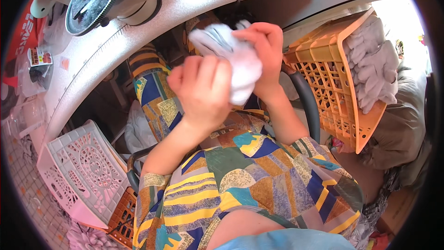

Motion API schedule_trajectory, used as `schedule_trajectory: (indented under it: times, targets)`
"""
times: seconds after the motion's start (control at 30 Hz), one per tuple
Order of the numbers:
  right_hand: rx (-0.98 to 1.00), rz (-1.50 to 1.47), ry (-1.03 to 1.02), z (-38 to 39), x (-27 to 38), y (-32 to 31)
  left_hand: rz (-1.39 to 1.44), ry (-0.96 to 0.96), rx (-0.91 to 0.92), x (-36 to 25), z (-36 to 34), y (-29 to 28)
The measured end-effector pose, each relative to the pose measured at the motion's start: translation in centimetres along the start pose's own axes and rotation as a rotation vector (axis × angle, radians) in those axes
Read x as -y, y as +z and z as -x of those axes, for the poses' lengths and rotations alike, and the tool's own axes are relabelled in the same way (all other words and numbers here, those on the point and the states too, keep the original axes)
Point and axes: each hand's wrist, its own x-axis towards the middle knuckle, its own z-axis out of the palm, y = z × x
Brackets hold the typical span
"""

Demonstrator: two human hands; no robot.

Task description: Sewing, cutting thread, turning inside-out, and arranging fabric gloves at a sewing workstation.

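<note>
A white fabric piece (240,76) with dark grey lines near its top, bunched like a sock, is held up above my lap in the middle of the view, slightly blurred. My left hand (201,88) grips its lower left side with curled fingers. My right hand (266,55) is closed on its upper right part, thumb and fingers pressed to the cloth. The far side of the piece is hidden.
A curved white worktable (83,71) with a round machine part (95,4) arcs across the upper left. An orange crate (323,88) holding several white cloth pieces (370,65) stands at the right. A pale plastic basket (83,171) sits at lower left.
</note>
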Motion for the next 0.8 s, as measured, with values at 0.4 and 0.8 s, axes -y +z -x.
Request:
schedule_trajectory:
  times: [0.4,0.8]
  targets:
    - [0.026,-0.257,-0.029,-1.3,0.9,0.4,0.256,-0.038,0.081,-1.6,0.7,-1.3]
    - [0.384,-1.518,0.938,1.4,1.0,-0.3,0.305,-0.199,0.192,4.7,-1.3,0.7]
